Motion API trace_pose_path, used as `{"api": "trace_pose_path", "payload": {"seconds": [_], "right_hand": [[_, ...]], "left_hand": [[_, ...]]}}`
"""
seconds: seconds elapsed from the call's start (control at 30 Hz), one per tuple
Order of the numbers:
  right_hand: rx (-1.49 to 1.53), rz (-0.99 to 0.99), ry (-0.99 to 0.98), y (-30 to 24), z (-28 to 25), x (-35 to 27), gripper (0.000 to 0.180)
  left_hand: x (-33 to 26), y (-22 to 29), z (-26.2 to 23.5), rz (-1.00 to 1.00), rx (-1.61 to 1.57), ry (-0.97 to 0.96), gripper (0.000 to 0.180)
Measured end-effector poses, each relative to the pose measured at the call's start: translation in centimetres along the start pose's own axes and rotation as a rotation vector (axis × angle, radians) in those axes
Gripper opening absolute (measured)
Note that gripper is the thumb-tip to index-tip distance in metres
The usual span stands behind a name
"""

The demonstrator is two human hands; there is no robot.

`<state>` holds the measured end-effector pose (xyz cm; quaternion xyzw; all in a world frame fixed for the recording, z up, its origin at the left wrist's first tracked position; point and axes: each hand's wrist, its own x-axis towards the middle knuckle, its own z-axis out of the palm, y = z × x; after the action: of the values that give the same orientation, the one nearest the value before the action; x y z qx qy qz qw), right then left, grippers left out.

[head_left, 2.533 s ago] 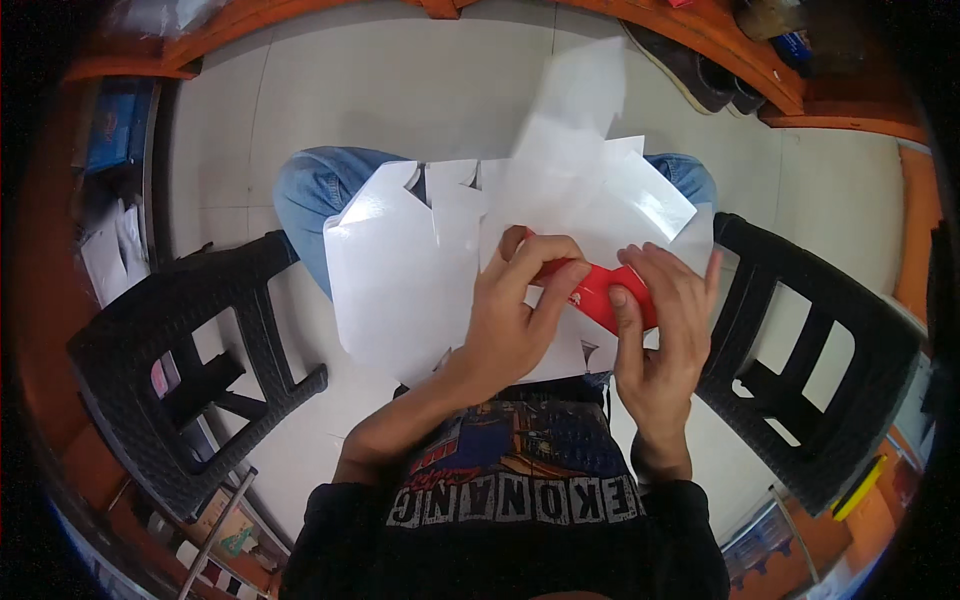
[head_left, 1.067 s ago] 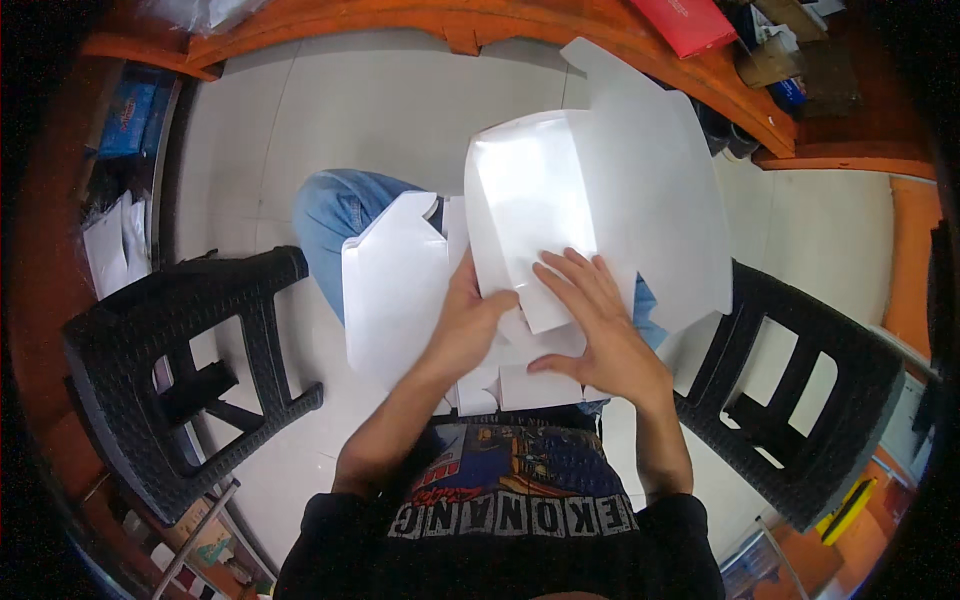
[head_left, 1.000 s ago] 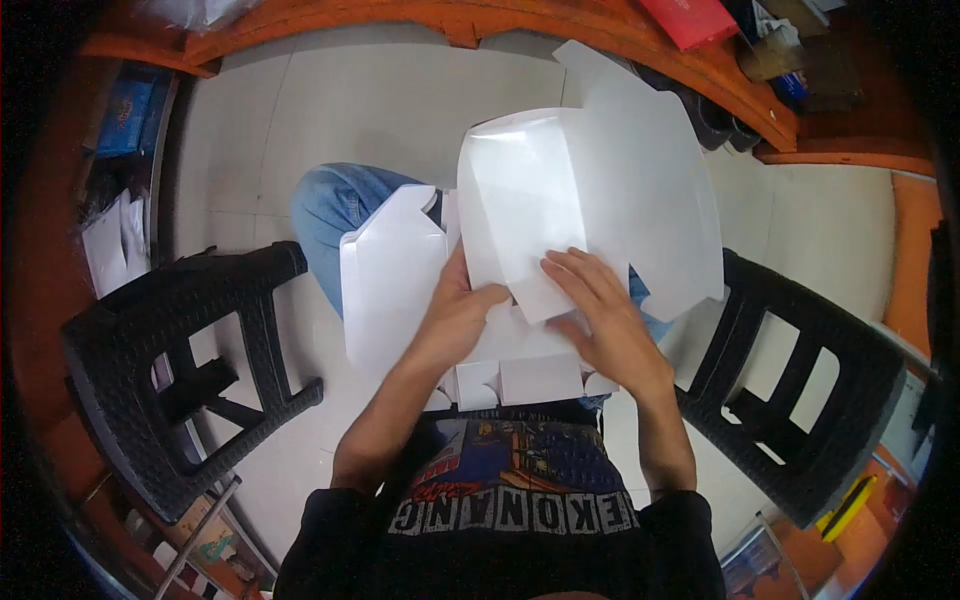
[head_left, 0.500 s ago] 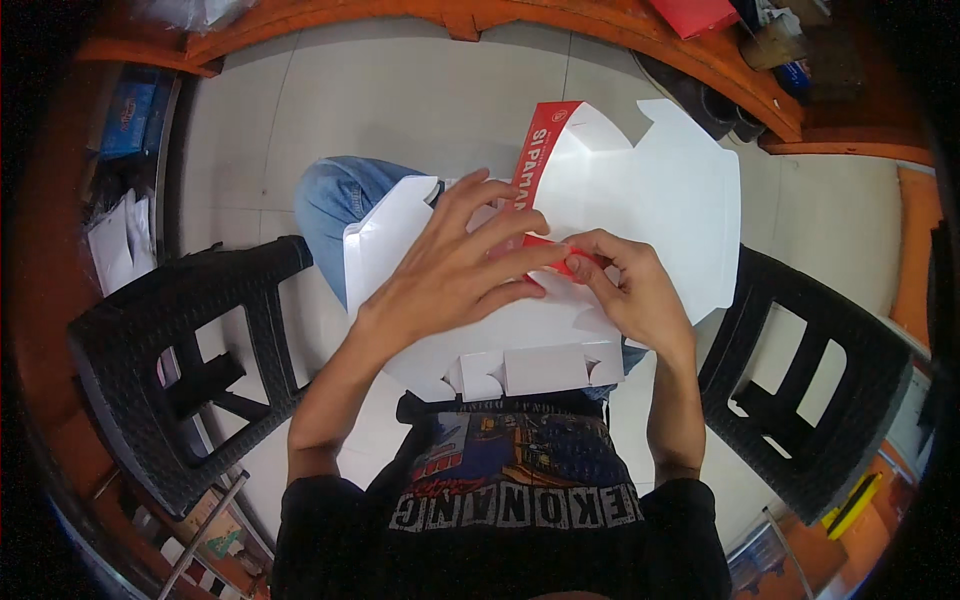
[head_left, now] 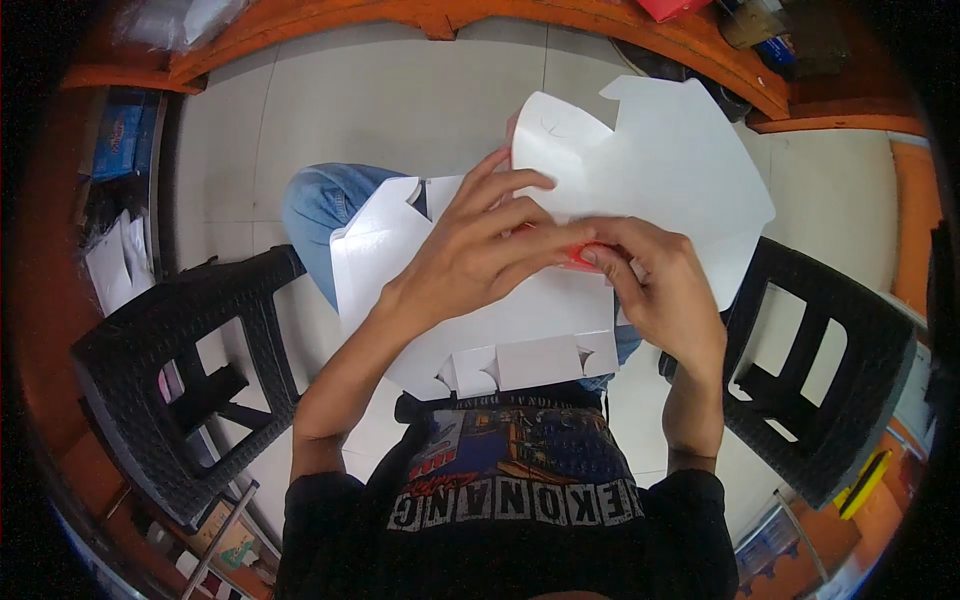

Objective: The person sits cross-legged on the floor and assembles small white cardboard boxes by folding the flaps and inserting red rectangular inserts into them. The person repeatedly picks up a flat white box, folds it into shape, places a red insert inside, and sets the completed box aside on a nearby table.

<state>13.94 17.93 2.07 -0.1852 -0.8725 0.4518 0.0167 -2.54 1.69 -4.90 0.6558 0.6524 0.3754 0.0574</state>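
Observation:
A partly folded cardboard box, white inside and red on part of its outside, lies across my lap. Its wide lid panel spreads to the far right, and its flatter panel lies to the left. My left hand is palm down with fingers apart, resting against the box's side wall at the middle fold. My right hand pinches a small red flap between thumb and fingers at the near corner of that wall. My left fingertips reach close to this flap. The hands hide much of the fold.
Black woven-pattern plastic stools stand at the left and the right. An orange wooden shelf edge curves along the far side. A blue box and white papers sit on the left shelving. Pale tiles cover the floor.
The lid panel has swung outward to the right. The red side wall has tipped, and its outer face is now mostly hidden. My right hand has moved right, still pinching the flap.

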Motion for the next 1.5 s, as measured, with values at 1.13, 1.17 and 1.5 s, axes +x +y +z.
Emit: {"api": "trace_pose_path", "payload": {"seconds": [1.13,1.17,1.5], "right_hand": [[0.047,-0.324,0.057,1.7,3.6,3.3,0.059],[0.050,-0.295,0.049,1.1,3.7,2.9,0.065],[0.408,-0.060,0.419,3.9,6.7,1.0,0.099]], "left_hand": [[-0.1,1.8,-4.1,-0.370,-0.188,0.097,0.010],[0.1,1.7,-4.0,-0.356,-0.168,0.143,0.009],[15.3,-5.8,-10.3,-0.112,0.372,0.558,0.026]]}}
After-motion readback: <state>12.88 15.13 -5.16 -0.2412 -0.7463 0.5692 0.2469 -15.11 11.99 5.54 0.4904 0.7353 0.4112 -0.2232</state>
